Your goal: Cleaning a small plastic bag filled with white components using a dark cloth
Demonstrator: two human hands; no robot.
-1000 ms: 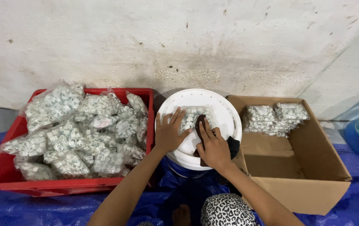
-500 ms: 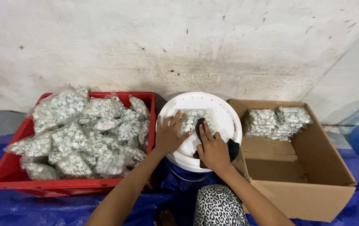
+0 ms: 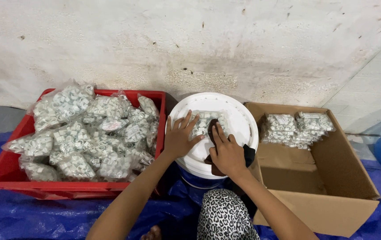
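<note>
Two hands are laid on a clear bag of small white parts.
The bag [image 3: 204, 123] is best pressed flat on the white bucket lid [image 3: 239, 118], left hand [image 3: 179, 138] fingers spread, right hand [image 3: 227, 153] fingers together.

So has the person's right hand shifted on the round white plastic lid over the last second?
No. The right hand stays put near the round white plastic lid centre.
</note>
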